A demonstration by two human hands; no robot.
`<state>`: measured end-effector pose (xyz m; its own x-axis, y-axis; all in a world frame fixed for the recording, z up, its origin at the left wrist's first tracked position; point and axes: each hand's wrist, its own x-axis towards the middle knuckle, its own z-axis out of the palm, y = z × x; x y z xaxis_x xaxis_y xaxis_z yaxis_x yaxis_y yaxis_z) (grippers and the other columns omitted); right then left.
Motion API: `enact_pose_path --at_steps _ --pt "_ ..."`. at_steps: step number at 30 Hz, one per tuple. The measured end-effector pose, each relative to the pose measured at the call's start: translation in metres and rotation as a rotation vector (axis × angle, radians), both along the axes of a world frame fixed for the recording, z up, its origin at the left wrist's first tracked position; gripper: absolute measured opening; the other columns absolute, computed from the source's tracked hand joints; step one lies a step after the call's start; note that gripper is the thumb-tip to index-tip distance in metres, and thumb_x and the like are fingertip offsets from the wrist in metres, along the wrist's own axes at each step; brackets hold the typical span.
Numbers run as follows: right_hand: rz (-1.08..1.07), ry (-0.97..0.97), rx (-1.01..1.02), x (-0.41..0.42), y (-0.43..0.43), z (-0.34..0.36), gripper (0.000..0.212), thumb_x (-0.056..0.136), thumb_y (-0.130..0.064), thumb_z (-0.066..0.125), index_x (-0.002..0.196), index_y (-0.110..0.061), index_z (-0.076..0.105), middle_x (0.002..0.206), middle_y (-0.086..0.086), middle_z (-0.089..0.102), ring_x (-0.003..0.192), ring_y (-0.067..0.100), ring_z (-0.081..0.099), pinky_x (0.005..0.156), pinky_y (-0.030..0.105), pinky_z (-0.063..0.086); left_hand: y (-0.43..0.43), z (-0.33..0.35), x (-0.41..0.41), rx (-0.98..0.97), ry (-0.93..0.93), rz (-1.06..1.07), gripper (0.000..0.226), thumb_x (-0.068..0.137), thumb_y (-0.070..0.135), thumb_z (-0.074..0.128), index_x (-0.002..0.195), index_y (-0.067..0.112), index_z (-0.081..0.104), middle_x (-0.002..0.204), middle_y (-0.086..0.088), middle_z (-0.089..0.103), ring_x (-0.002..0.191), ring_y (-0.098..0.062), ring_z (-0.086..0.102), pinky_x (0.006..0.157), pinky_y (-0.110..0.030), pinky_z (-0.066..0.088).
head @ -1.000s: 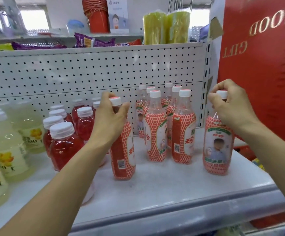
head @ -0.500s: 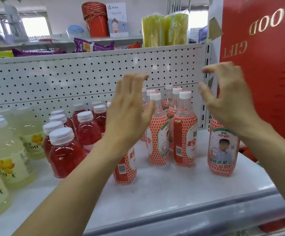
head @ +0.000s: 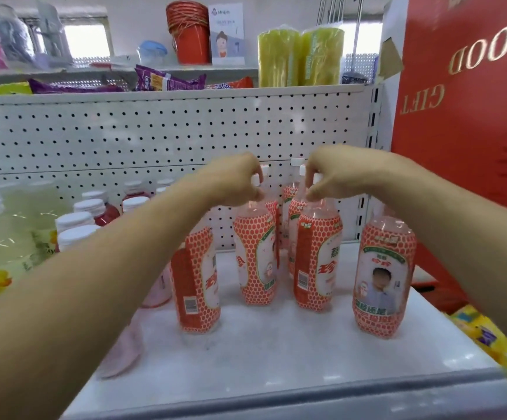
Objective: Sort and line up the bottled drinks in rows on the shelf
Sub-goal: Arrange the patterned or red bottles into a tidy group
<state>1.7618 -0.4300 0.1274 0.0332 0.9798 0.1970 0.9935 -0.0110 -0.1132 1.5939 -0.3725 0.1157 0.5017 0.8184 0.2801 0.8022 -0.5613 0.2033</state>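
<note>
The left hand (head: pixel 235 180) is pinching the capped neck of a clear plastic bottle with an orange honeycomb label (head: pixel 256 259). The right hand (head: pixel 335 177) is pinching the neck of an identical neighbouring bottle (head: pixel 317 262). Both bottles are standing below the hands on the white shelf (head: pixel 276 353).

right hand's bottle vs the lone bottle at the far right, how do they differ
The right hand pinches the right-hand bottle at its neck; the far-right bottle stands untouched. The right-hand bottle shows its barcode side; the far-right bottle shows its portrait panel. The right-hand bottle stands further back, the far-right bottle nearer the front of the shelf. Both stand on the shelf with red honeycomb labels. The left hand grips a third bottle.
</note>
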Motion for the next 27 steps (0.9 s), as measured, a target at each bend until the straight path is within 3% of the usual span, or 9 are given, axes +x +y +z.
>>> enact_pose_path --at_steps 2,5,7,12,20,24,27 --pt "-0.005 -0.064 -0.026 0.002 0.006 0.005 0.021 0.089 -0.023 0.071 0.103 -0.008 0.067 0.104 0.007 0.068 0.094 0.024 0.065 0.076 0.032 0.051 0.005 0.01 -0.003 -0.04 0.07 0.036 0.031 0.092 0.022 0.069 0.119 0.008 0.064 0.104 -0.01 0.07 0.085 -0.02 0.066 0.077 -0.032 0.05" --pt "-0.02 -0.122 -0.097 0.009 0.018 0.015 0.019 0.087 -0.019 0.073 0.096 -0.004 0.066 0.092 0.01 0.071 0.079 0.022 0.067 0.073 0.033 0.058 0.015 0.025 -0.005 -0.081 0.18 0.094 0.026 0.089 0.014 0.072 0.113 0.004 0.069 0.089 -0.01 0.072 0.079 -0.019 0.069 0.068 -0.027 0.054" --pt "-0.048 -0.132 -0.152 0.018 0.023 0.019 0.018 0.087 -0.015 0.072 0.096 -0.001 0.066 0.082 0.01 0.068 0.067 0.02 0.061 0.063 0.029 0.054 0.024 0.033 -0.009 -0.108 0.246 0.132 0.028 0.087 0.011 0.074 0.114 0.002 0.07 0.083 -0.006 0.071 0.074 -0.017 0.07 0.065 -0.024 0.056" --pt "-0.121 -0.118 -0.201 0.046 0.036 0.023 0.014 0.087 -0.011 0.072 0.088 0.001 0.065 0.077 0.011 0.066 0.064 0.02 0.058 0.058 0.028 0.051 0.047 0.045 -0.026 -0.19 0.335 0.202 0.035 0.086 0.006 0.074 0.12 0.002 0.068 0.075 0.003 0.064 0.069 -0.016 0.066 0.058 -0.02 0.055" --pt "-0.184 -0.161 -0.28 0.071 0.047 0.029 0.019 0.086 -0.014 0.074 0.098 0.0 0.068 0.081 0.009 0.067 0.071 0.021 0.06 0.062 0.031 0.053 0.063 0.045 -0.044 -0.193 0.419 0.22 0.035 0.086 0.009 0.075 0.12 0.005 0.068 0.092 -0.001 0.063 0.073 -0.017 0.062 0.054 -0.023 0.056" --pt "-0.127 -0.124 -0.265 0.066 0.051 0.038 0.03 0.086 -0.026 0.075 0.111 -0.013 0.063 0.099 0.001 0.062 0.088 0.019 0.061 0.069 0.031 0.054 0.063 0.049 -0.042 -0.193 0.443 0.148 0.043 0.089 0.027 0.072 0.128 0.011 0.062 0.101 0.003 0.065 0.09 -0.017 0.063 0.081 -0.032 0.055" --pt "0.02 -0.037 -0.186 0.058 0.058 0.046 0.037 0.089 -0.036 0.07 0.121 -0.02 0.06 0.112 0.0 0.064 0.099 0.019 0.062 0.068 0.028 0.051 0.066 0.054 -0.025 -0.15 0.231 -0.004 0.054 0.09 0.04 0.069 0.136 0.017 0.054 0.126 0.0 0.061 0.107 -0.019 0.06 0.088 -0.032 0.046"
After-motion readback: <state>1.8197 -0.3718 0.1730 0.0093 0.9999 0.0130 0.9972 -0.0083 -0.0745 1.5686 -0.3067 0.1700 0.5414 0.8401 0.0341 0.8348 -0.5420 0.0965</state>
